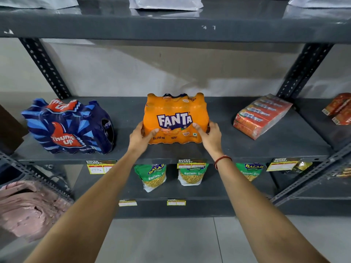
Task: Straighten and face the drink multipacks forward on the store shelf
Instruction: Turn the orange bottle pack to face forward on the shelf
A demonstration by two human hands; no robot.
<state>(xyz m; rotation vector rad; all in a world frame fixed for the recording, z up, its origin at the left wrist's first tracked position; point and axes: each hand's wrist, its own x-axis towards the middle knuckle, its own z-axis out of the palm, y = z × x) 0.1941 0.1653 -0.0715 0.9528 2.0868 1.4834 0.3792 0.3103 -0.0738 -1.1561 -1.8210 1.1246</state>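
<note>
An orange Fanta multipack [175, 111] stands in the middle of the dark grey shelf [228, 149], its logo side facing me. My left hand [141, 137] grips its lower left corner and my right hand [208, 136] grips its lower right corner, thumbs on the front face. A blue Thums Up multipack [68, 128] sits at the shelf's left, turned at an angle with its end showing to the right. No hand touches it.
A red wrapped pack of boxes [262, 115] lies angled at the shelf's right, with more red boxes [340, 109] on the neighbouring shelf. Green snack bags [152, 176] stand on the shelf below. Yellow price tags [99, 167] line the edge. Slotted uprights [45, 67] flank the bay.
</note>
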